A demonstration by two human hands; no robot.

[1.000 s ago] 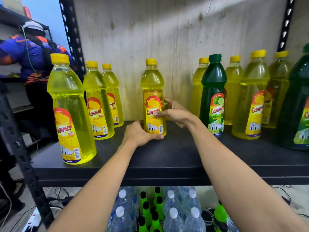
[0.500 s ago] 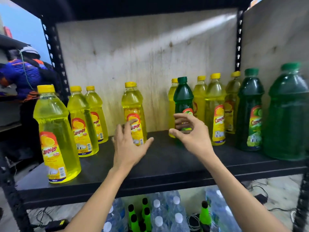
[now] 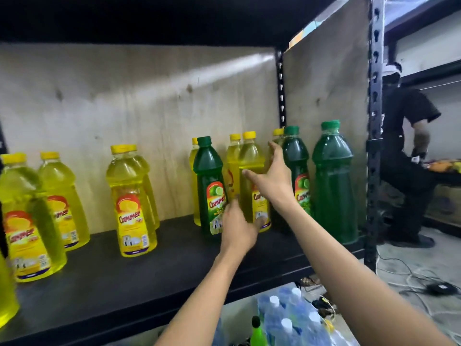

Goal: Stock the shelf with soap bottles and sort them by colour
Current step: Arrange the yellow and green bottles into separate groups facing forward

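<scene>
Right hand (image 3: pixel 274 178) released, fingers spread, in front of the yellow bottle (image 3: pixel 251 158) standing on the shelf (image 3: pixel 124 283). A green bottle (image 3: pixel 295 156) is just right of this hand. Left hand (image 3: pixel 238 226) is lower, at that yellow bottle's base (blurred, cannot tell if grasping). A lime-label bottle (image 3: pixel 208 171) is just left of it.

Both hands have let go of the middle yellow bottle (image 3: pixel 133 203), which now stands alone. The left hand (image 3: pixel 237 228) and right hand (image 3: pixel 272 181) have moved right to the mixed group. The right spreads its fingers before a far yellow bottle (image 3: pixel 250 161); the left, blurred, sits low beside a green bottle (image 3: pixel 209 186). The view has swung right, revealing a person in black (image 3: pixel 409 151)
</scene>
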